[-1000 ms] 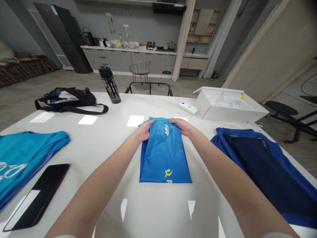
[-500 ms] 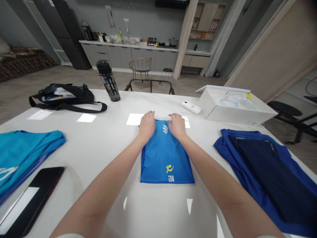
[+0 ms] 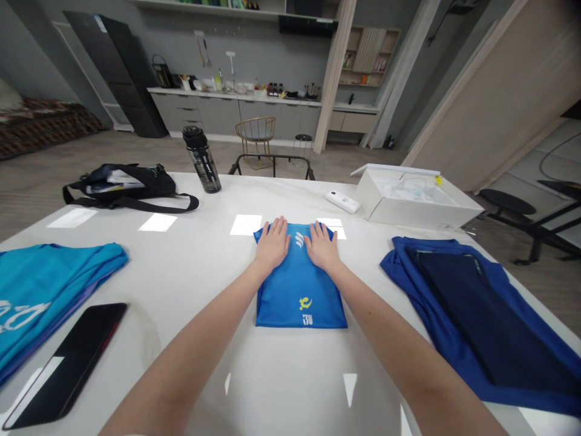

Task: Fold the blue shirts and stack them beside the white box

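Note:
A folded bright blue shirt (image 3: 299, 290) with a yellow logo lies in the middle of the white table (image 3: 204, 272). My left hand (image 3: 273, 245) rests flat on its far left part, fingers stretched out. My right hand (image 3: 321, 246) lies flat on its far right part, fingers spread too. A white logo on the cloth shows between the two hands. Neither hand holds anything.
A teal garment (image 3: 40, 290) and a black phone (image 3: 68, 357) lie at the left. Dark blue garments (image 3: 481, 315) are spread at the right. At the back stand a black bag (image 3: 122, 184), a dark bottle (image 3: 202, 158), a white remote (image 3: 341, 201) and an open white box (image 3: 413, 200).
Both hands let go of the shirt's far end, which they had gripped a second ago, and now press flat on the folded cloth, slightly nearer to me.

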Available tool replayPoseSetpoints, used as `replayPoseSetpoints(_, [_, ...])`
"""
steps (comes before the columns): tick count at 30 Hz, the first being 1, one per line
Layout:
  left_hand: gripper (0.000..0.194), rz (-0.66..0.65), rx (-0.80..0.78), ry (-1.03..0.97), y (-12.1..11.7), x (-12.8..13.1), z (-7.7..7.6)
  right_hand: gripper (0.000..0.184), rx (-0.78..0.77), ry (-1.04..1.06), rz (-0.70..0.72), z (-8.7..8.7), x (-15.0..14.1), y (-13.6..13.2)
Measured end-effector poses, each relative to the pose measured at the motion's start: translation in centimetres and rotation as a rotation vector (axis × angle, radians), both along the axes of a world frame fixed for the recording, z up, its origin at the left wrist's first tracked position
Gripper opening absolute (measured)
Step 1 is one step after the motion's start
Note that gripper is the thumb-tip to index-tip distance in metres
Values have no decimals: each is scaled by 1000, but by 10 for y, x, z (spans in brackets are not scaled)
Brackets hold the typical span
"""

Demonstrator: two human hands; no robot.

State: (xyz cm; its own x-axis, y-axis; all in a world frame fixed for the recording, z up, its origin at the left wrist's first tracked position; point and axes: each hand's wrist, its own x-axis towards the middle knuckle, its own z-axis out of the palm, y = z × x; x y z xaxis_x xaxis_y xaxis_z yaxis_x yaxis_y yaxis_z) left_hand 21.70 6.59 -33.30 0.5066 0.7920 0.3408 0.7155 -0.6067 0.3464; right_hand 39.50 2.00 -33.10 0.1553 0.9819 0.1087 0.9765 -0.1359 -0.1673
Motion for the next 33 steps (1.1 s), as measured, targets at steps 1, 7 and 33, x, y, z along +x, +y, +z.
replayPoseSetpoints(1, [58,-62,12,0,-8,4,1,63,38,-13,51,0,-5,-5])
replayPoseSetpoints(7, [57,-93,-132,139,-40,7,-14,60,-64,36,134,-10,-12,-32])
replayPoseSetpoints(33, [56,23,42,146,-151,-28,-16,61,5,-15,149,-3,-46,-151])
